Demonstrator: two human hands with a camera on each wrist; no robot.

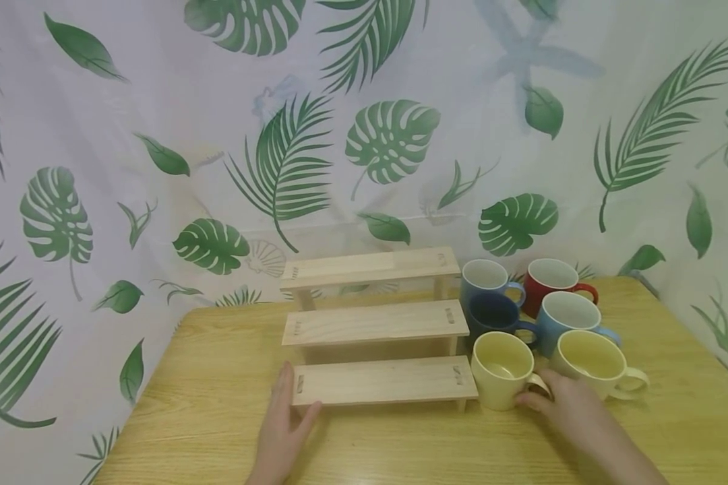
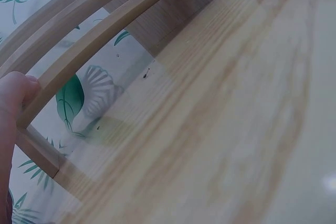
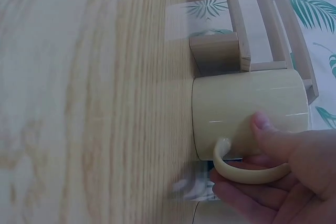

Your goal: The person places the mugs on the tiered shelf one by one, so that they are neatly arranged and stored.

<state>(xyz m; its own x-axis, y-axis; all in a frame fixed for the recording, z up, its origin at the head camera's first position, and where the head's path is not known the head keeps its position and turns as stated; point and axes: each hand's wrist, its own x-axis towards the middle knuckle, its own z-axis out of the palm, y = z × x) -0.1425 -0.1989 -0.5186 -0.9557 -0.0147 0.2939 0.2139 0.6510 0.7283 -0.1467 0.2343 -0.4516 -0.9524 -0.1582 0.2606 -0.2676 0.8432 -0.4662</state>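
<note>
A three-tier wooden stand [image 1: 382,382] sits on the table. At the left end of its lowest board rests my left hand [image 1: 281,429], fingers straight along the side and thumb touching the front edge. The left wrist view shows only part of that hand [image 2: 14,114], at the board's edge. My right hand [image 1: 573,407] holds a pale yellow mug [image 1: 501,377] by its handle. In the right wrist view, the thumb lies against the mug's wall [image 3: 247,103] and the fingers are around the handle [image 3: 247,174]. This mug stands upright beside the stand's right end.
Several more mugs stand close together at the right: another yellow one [image 1: 588,367], a dark blue one [image 1: 491,320], a light blue one [image 1: 564,330], a grey-blue one [image 1: 476,283] and a red one [image 1: 540,296]. Behind the wooden table [image 1: 218,377] hangs a leaf-patterned cloth [image 1: 315,40].
</note>
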